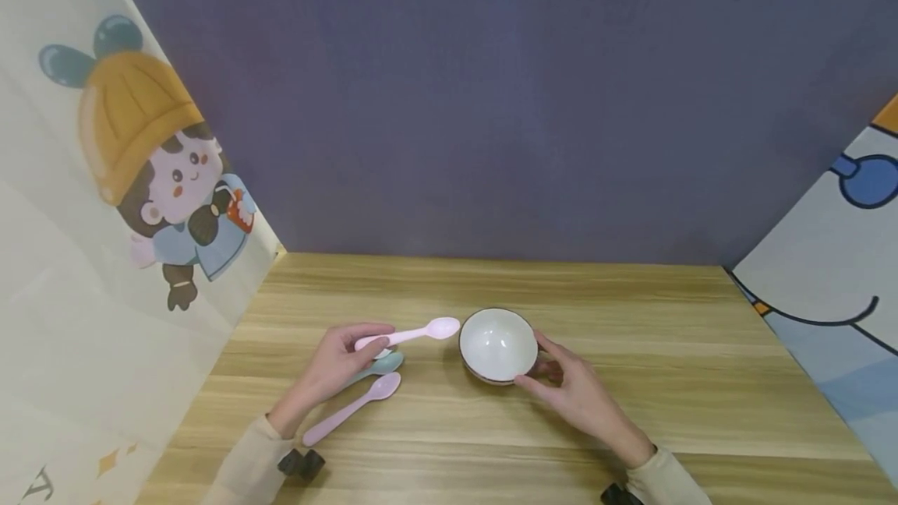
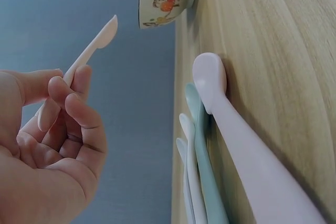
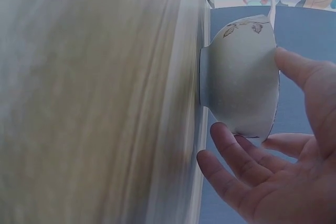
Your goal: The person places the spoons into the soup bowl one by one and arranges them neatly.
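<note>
My left hand [image 1: 338, 361] pinches the handle of a light pink spoon [image 1: 442, 327] between thumb and fingers. The spoon is raised off the table, its bowl end pointing right, close to the left rim of a white bowl [image 1: 499, 343]. That bowl stands upright on the table; a dark line runs round its rim and small orange figures [image 2: 167, 1] decorate its outside. Thumb and fingers of my right hand [image 1: 578, 396] hold the bowl's right side. Beneath and beside my left hand lie a lilac-pink spoon [image 1: 354, 409] and a teal spoon [image 1: 384, 364].
In the left wrist view a white spoon [image 2: 192, 163] and a pale bluish spoon [image 2: 185, 177] lie beyond the teal one. The wooden table [image 1: 631, 318] meets a dark blue back panel [image 1: 491, 100]. Printed cartoon panels [image 1: 70, 256] stand at both sides.
</note>
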Demonstrator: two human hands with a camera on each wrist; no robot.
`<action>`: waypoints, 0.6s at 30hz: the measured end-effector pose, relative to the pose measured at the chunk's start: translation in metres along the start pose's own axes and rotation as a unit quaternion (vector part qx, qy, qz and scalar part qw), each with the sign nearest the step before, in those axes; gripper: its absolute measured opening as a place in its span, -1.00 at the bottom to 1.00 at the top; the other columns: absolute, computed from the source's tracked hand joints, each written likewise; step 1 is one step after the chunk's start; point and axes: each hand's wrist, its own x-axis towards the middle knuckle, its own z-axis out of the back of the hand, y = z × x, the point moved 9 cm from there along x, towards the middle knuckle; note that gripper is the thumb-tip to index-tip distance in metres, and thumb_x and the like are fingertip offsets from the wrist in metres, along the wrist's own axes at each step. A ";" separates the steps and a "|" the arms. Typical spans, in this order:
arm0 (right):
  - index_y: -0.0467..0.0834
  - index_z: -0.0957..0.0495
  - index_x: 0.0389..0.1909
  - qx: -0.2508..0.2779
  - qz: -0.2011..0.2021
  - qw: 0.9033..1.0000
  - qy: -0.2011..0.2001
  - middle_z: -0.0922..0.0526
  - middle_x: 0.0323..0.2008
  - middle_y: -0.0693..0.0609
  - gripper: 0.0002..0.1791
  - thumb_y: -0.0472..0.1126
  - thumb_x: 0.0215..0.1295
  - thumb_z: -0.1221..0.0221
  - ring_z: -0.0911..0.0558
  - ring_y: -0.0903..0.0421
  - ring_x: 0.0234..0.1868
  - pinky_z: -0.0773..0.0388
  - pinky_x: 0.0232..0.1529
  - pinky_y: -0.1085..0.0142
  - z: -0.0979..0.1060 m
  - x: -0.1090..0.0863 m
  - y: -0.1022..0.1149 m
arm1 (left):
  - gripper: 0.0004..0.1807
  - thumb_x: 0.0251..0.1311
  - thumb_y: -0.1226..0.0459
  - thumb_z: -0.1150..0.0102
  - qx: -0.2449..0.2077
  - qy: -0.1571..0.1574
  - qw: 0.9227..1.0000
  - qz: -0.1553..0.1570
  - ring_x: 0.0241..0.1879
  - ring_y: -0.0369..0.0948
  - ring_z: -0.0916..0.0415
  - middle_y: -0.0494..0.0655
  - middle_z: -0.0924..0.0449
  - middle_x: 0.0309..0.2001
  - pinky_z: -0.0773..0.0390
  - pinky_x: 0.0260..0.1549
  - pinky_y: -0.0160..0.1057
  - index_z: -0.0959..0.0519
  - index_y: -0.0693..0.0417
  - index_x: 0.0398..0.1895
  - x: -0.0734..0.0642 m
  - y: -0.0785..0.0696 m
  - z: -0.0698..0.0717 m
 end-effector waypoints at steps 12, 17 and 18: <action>-0.25 -0.33 0.58 -0.012 0.000 1.000 0.001 -0.66 0.34 -0.18 0.02 0.15 0.23 -0.52 -0.82 0.11 -0.01 -0.74 0.05 0.08 0.002 0.000 0.000 | -0.68 0.46 0.32 -0.29 -0.027 0.013 0.999 0.025 -0.64 -0.46 -0.35 0.32 -0.76 -0.27 -0.30 -0.68 -0.51 -0.71 0.32 0.15 0.003 0.004 -0.012; -0.23 -0.32 0.58 -0.020 -0.009 1.000 0.002 -0.64 0.35 -0.17 0.04 0.18 0.22 -0.52 -0.82 0.10 0.01 -0.75 0.07 0.10 0.001 0.000 -0.002 | -0.65 0.49 0.28 -0.26 -0.035 0.031 0.998 0.036 -0.57 -0.43 -0.45 0.36 -0.78 -0.18 -0.33 -0.64 -0.51 -0.68 0.34 0.19 0.004 0.005 -0.019; -0.23 -0.32 0.59 -0.021 -0.010 1.000 0.004 -0.64 0.36 -0.17 0.05 0.18 0.22 -0.52 -0.82 0.10 0.01 -0.74 0.07 0.10 0.000 0.000 -0.002 | -0.64 0.49 0.28 -0.25 -0.031 0.032 0.998 0.036 -0.57 -0.43 -0.45 0.36 -0.79 -0.16 -0.32 -0.64 -0.50 -0.68 0.34 0.19 0.004 0.005 -0.020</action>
